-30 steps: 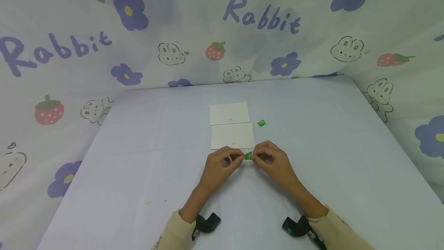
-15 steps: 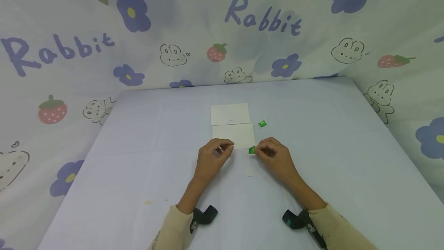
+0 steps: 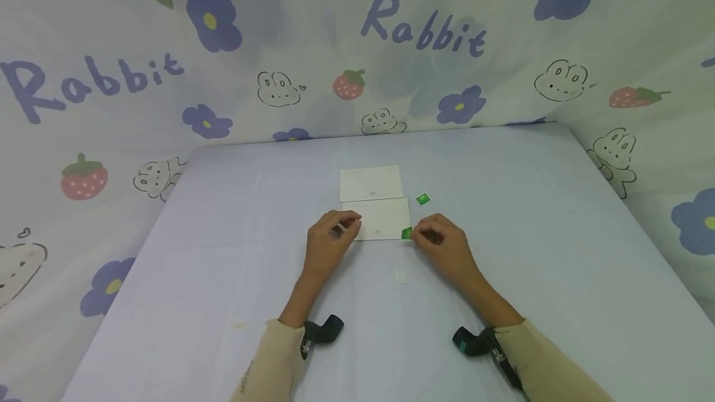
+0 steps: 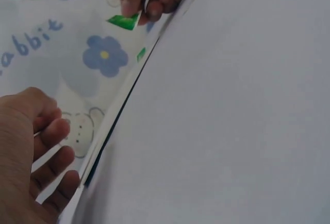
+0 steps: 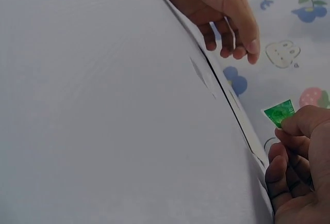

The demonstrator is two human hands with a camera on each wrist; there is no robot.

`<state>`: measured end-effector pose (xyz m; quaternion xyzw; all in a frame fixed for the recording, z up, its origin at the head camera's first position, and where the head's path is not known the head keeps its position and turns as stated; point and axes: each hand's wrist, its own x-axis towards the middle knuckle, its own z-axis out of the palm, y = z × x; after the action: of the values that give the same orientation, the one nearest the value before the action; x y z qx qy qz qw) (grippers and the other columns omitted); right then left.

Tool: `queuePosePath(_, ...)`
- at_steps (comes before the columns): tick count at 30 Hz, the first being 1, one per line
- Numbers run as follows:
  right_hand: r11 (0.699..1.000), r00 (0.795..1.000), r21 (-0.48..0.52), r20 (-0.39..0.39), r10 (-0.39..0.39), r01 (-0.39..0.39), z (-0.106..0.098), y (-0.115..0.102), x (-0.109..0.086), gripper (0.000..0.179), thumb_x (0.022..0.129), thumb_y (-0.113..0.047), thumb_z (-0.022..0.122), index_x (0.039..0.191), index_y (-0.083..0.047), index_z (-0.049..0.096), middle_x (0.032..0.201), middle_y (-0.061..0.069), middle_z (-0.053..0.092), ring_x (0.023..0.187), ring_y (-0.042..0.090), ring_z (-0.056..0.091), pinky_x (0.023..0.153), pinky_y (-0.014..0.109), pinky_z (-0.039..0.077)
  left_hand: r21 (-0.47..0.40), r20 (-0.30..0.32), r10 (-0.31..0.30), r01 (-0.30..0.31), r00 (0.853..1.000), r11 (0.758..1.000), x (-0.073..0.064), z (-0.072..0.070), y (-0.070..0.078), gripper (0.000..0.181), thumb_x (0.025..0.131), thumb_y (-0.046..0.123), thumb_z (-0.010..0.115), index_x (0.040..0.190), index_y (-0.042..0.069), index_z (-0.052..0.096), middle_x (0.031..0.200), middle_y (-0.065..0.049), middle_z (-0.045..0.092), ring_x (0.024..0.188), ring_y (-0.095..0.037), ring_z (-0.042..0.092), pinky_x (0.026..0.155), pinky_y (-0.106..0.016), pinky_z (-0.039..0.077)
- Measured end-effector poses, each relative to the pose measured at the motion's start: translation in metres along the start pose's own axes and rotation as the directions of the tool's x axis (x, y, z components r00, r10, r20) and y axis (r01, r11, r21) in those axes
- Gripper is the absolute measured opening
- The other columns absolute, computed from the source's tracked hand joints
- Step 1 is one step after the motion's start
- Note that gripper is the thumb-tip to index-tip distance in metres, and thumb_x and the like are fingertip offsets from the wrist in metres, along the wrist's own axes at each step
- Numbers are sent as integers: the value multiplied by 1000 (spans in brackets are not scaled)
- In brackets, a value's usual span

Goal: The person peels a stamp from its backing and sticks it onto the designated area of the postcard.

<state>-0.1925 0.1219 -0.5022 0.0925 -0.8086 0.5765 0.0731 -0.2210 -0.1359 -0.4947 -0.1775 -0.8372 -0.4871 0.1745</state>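
Note:
My right hand [image 3: 445, 241] pinches a small green stamp [image 3: 407, 234] with a white border between thumb and index finger. The stamp hovers at or just above the lower right corner of the nearer white envelope-like rectangle [image 3: 380, 216]; contact cannot be told. In the right wrist view the stamp [image 5: 280, 112] is tilted, its corner under the fingertips. My left hand [image 3: 329, 241] hovers by that rectangle's left part, fingers loosely bent around nothing visible. A second green stamp [image 3: 423, 198] lies to the right of the rectangles.
Another white rectangle [image 3: 371, 183] adjoins the nearer one at the back. A small pale square [image 3: 401, 278] lies on the white-covered table [image 3: 223, 284] in front. A printed curtain [image 3: 313, 36] hangs behind the table. Each wrist carries a black camera mount.
My left hand has parted from the stamp and moved left and slightly forward. My right hand has carried the stamp forward, from before the nearer rectangle to its lower right corner.

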Motion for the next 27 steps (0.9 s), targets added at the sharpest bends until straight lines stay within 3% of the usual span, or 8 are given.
queuePosePath(6, 1000, 1000, -8, -5, 4, -4, 2, 4, 5, 4, 92, -14, 74, 91, -10, 74, 98, -2, 64, 91, 15, 60, 76, 22, 51, 8, -38, 5, -5, 999, 1000, 8, -3, -11, 11, 92, 15, 75, 103, 12, 76, 90, 2, 69, 85, -13, 62, 71, -34, 52)
queuePosePath(15, 998, 999, -55, -30, -12, 10, 0, 10, 18, 4, 92, -13, 74, 91, -9, 74, 97, -3, 63, 90, 14, 60, 77, 22, 52, 36, -40, -50, 52, 998, 998, 24, -6, -23, 11, 94, 17, 73, 103, 14, 76, 90, 2, 68, 84, -13, 61, 72, -33, 52)
queuePosePath(21, 1000, 1000, -22, -28, -15, 14, 0, 11, 22, 4, 91, -11, 75, 92, -8, 74, 97, -2, 64, 90, 15, 61, 76, 23, 52, 34, -68, -101, 103, 993, 994, 35, -9, -32, 11, 94, 17, 72, 105, 14, 75, 92, 1, 68, 84, -14, 62, 74, -32, 52)
queuePosePath(27, 999, 999, -32, -31, -10, 9, 0, 11, 24, 7, 92, -15, 74, 91, -8, 74, 97, -3, 64, 89, 14, 61, 76, 23, 52, 46, -68, -114, 117, 991, 992, 42, -11, -38, 14, 94, 18, 72, 107, 14, 75, 93, 0, 68, 86, -15, 61, 75, -32, 52)
